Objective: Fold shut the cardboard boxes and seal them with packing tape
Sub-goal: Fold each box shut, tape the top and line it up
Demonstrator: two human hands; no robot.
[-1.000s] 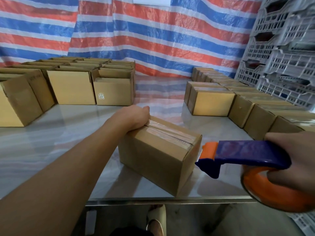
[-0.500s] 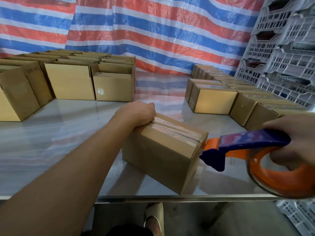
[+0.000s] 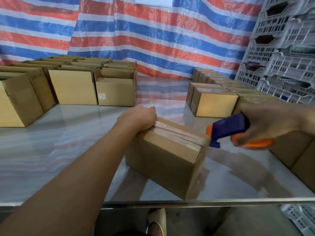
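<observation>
A: So, where does the box [image 3: 163, 160] sit, and why is the left hand [image 3: 139, 119] on it?

B: It lies on the table [image 3: 68, 150] near the front edge, directly under the left fingers [image 3: 150, 110], which curl over its far end. That grip probably pins the box so it cannot slide while tape is drawn along it. The fingertips drop behind the far edge, so how far down they reach cannot be told.

A: And the right hand [image 3: 267, 123]?

B: Its fingers wrap round the orange handle of the tape dispenser [image 3: 228, 132] and hold it firmly. The dispenser's blue nose points at the end of the box nearest those fingers, just beside the corner. Hand and tool are blurred, so whether the nose touches the cardboard is hard to make out.

A: Is the seam covered?

B: A strip of tape [image 3: 179, 135] runs along the top seam from under the left fingers to the end facing the right fingers. Whether it is cut free of the roll cannot be seen.

A: What lies further out?

B: Beyond the left fingers stand open boxes [image 3: 73, 87] with flaps up, and beyond the right fingers are sealed boxes [image 3: 214, 104] in rows. The two groups are presumably kept well apart to separate finished from unfinished. The roll is hidden by the right hand, and the nearest boxes on that side are cut off at the frame's edge.
</observation>
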